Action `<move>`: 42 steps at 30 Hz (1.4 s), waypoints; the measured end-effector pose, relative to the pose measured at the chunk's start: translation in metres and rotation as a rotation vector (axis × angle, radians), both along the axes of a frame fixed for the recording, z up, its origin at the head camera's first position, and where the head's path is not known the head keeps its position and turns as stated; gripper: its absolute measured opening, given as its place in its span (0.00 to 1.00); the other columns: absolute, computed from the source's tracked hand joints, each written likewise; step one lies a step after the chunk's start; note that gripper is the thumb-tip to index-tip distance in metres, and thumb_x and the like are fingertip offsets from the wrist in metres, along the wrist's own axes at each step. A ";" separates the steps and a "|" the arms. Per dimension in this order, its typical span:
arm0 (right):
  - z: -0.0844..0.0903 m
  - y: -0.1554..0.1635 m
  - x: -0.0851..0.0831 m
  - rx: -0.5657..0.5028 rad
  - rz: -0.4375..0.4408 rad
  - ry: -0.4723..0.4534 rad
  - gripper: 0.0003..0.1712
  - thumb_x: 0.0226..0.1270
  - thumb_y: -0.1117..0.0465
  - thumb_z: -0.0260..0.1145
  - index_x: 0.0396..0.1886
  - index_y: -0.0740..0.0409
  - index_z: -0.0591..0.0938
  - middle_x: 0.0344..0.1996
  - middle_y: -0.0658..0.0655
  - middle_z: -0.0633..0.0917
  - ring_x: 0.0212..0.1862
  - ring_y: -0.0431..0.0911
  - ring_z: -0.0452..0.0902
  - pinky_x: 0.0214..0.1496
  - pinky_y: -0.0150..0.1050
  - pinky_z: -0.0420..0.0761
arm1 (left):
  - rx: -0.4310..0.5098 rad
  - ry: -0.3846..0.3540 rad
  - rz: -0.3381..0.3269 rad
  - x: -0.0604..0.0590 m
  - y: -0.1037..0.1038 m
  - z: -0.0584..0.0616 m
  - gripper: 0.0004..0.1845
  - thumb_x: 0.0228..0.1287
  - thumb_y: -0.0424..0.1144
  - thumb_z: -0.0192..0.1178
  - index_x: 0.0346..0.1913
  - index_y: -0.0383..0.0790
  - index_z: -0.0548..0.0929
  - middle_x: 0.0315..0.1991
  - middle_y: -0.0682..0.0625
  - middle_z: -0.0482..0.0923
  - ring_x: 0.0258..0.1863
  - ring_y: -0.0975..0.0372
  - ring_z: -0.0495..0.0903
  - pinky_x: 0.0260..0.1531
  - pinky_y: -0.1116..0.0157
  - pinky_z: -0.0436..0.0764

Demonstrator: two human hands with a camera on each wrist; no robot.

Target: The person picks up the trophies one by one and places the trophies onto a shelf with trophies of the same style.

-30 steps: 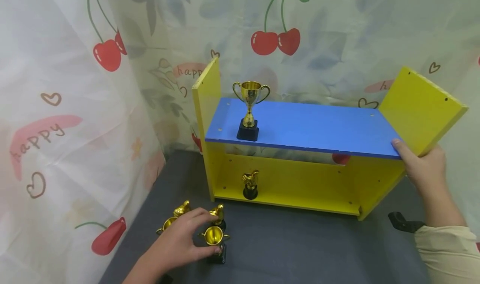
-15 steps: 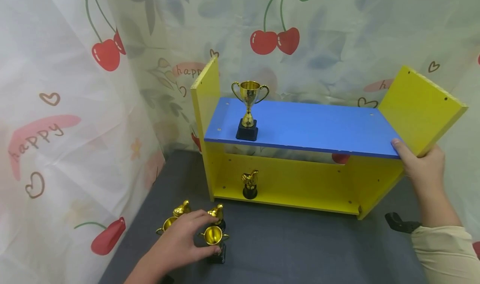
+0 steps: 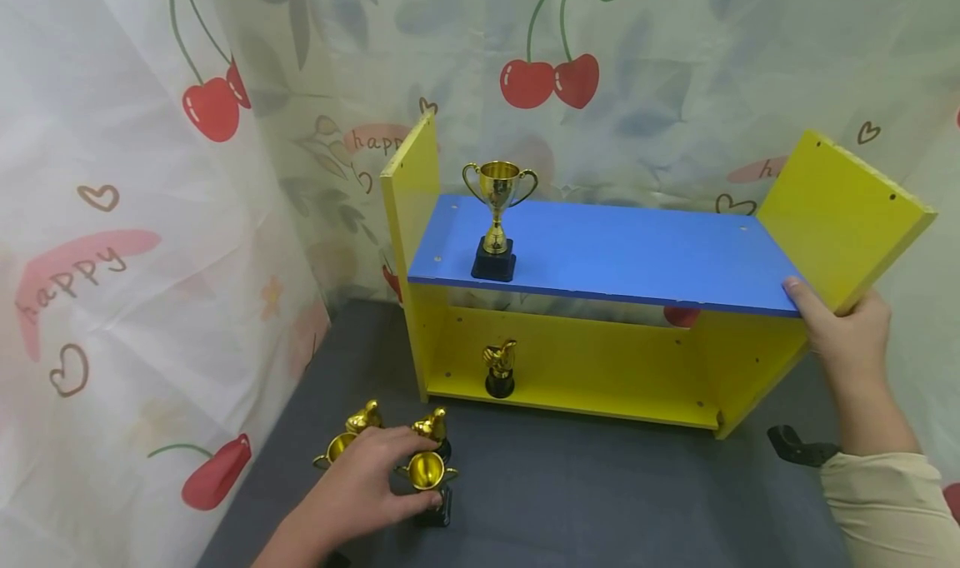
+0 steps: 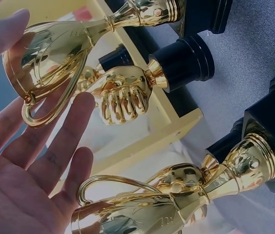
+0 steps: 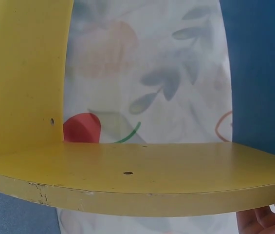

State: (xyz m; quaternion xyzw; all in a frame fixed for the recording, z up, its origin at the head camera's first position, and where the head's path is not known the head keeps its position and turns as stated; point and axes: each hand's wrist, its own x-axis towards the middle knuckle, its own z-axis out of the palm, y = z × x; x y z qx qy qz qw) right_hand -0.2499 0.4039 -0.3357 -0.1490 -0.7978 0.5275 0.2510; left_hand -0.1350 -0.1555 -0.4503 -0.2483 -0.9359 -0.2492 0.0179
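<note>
My left hand [image 3: 363, 485] reaches around a gold two-handled trophy cup [image 3: 426, 471] standing on the dark table. In the left wrist view its thumb [image 4: 6, 36] lies by the cup's rim and the fairly straight fingers extend behind the cup; firm contact is unclear. A gold thumbs-up trophy [image 4: 125, 95] stands just beyond. Another trophy cup [image 4: 137, 214] and another thumbs-up trophy [image 4: 181, 175] stand to the left. My right hand [image 3: 855, 335] grips the yellow-and-blue shelf [image 3: 637, 251] at its right side, thumb on the blue board, fingers mostly hidden behind the side panel.
One gold trophy cup [image 3: 497, 206] stands on the left of the blue board. Below it, a small thumbs-up trophy [image 3: 500, 370] stands on the yellow bottom board. The dark table [image 3: 600, 501] extends in front; a cherry-patterned cloth [image 3: 660, 68] hangs behind and at the left.
The left hand's index finger has shifted very slightly toward the cup. The right hand keeps its grip, and the shelf and trophies stay in place.
</note>
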 end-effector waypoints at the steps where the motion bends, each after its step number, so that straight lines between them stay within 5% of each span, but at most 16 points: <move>1: 0.000 0.000 0.000 -0.006 0.001 0.007 0.17 0.71 0.51 0.73 0.54 0.34 0.76 0.43 0.35 0.76 0.43 0.34 0.72 0.41 0.15 0.72 | -0.001 0.003 0.001 0.000 0.000 0.000 0.27 0.59 0.65 0.75 0.56 0.56 0.89 0.52 0.65 0.88 0.51 0.68 0.84 0.55 0.51 0.84; 14: 0.002 -0.002 0.002 -0.021 0.003 0.027 0.15 0.70 0.53 0.73 0.51 0.35 0.77 0.42 0.37 0.78 0.41 0.34 0.72 0.39 0.15 0.74 | 0.008 -0.006 -0.007 0.001 -0.001 0.001 0.28 0.61 0.68 0.72 0.56 0.56 0.89 0.51 0.66 0.87 0.49 0.70 0.84 0.52 0.53 0.85; 27: 0.002 -0.004 0.002 -0.043 -0.002 0.008 0.17 0.72 0.52 0.73 0.55 0.36 0.77 0.44 0.35 0.77 0.43 0.34 0.72 0.41 0.15 0.73 | 0.098 -0.020 -0.056 0.001 -0.001 0.003 0.22 0.62 0.55 0.78 0.55 0.52 0.89 0.49 0.63 0.88 0.46 0.70 0.85 0.47 0.62 0.88; 42: -0.001 -0.002 0.000 -0.038 -0.018 0.009 0.16 0.71 0.51 0.73 0.52 0.35 0.78 0.42 0.35 0.77 0.42 0.34 0.72 0.40 0.15 0.73 | 0.123 -0.026 -0.051 0.000 0.006 0.012 0.24 0.62 0.57 0.77 0.56 0.51 0.89 0.50 0.63 0.87 0.47 0.70 0.84 0.48 0.62 0.88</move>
